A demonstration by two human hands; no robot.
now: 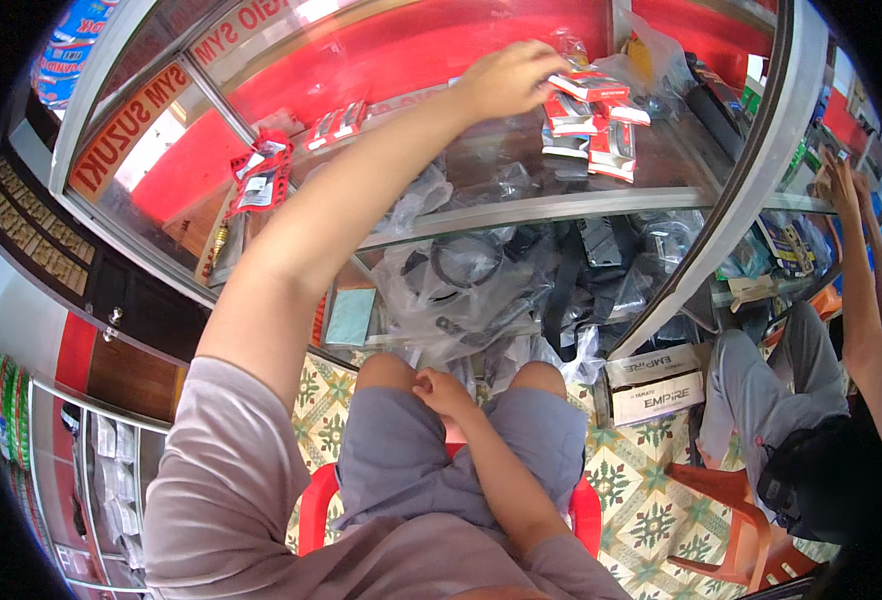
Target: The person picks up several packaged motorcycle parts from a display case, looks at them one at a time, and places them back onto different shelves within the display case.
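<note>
My left hand reaches across to the upper glass shelf of a display case. Its fingers grip the left edge of a small red and white cardboard box, which lies on top of a pile of similar boxes. Some boxes in the pile have open ends showing dark contents wrapped in plastic. Down by my left knee, my right hand rests with its fingers loosely curled and nothing visible in it.
More red and white boxes and a red-black plastic packet lie left on the shelf. Below are plastic-wrapped parts and a blue-green booklet. A metal frame edge curves at right. Another person's arm reaches into the neighbouring case.
</note>
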